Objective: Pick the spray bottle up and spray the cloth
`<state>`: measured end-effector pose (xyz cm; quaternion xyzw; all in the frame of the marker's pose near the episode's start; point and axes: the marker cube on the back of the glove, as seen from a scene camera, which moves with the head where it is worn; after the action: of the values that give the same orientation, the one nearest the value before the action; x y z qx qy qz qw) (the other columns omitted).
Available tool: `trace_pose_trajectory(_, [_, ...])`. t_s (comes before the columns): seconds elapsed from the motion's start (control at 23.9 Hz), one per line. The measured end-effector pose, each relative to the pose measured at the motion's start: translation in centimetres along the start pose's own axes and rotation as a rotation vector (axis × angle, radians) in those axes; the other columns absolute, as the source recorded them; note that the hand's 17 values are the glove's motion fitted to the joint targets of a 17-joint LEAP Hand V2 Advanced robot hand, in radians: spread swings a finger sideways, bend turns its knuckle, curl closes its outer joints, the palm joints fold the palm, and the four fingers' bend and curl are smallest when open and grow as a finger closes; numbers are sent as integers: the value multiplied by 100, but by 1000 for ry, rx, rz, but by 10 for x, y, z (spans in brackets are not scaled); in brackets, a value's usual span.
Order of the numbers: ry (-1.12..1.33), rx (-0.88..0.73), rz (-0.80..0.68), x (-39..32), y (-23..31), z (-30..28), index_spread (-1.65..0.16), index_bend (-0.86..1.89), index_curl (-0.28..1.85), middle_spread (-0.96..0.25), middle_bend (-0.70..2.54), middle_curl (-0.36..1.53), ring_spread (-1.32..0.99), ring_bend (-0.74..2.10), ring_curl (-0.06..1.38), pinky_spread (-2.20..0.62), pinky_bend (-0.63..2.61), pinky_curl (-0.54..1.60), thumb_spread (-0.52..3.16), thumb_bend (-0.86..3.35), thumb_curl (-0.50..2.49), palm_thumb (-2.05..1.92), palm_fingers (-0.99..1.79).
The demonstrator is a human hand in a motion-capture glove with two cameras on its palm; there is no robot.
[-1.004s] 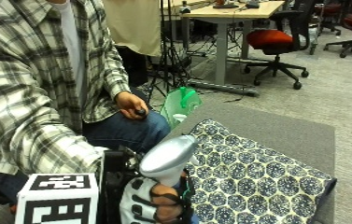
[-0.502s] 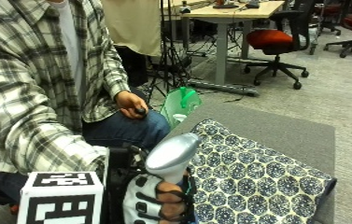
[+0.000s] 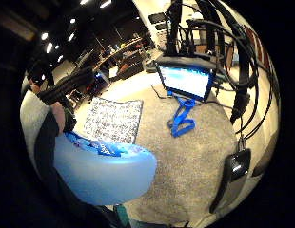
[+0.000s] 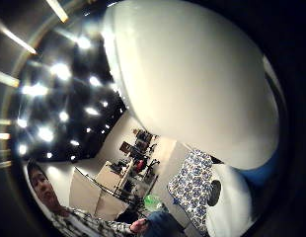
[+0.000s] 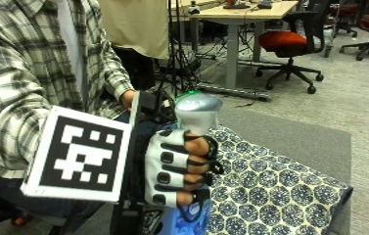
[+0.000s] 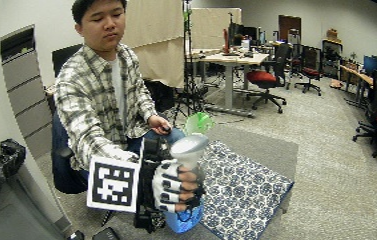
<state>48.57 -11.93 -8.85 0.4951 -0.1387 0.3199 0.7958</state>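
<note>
The gloved right hand (image 5: 179, 172), fingers wrapped around the spray bottle (image 5: 196, 113), holds it raised beside the patterned cloth (image 5: 272, 188) on the grey table (image 5: 301, 134); a misaimed nozzle would likely send spray past the cloth.

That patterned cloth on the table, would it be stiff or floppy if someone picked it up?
Probably floppy: the cloth lies flat and its edge seems to droop over the table corner. Likely light, since it looks thin. It may slide if pushed. The gloved hand grips only the spray bottle.
</note>
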Motion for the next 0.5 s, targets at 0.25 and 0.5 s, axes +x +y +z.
trace_pose_trajectory(0.25, [120, -114, -127, -29, -13, 10, -28, 32, 54, -14, 59, 55, -20, 64, 48, -13, 44, 35, 13, -2, 75, 113, 129])
trace_pose_trajectory(0.5, [253, -239, -244, -57, -19, 30, -28, 31, 55, -14, 60, 55, -20, 64, 48, -14, 44, 36, 12, -2, 76, 113, 129])
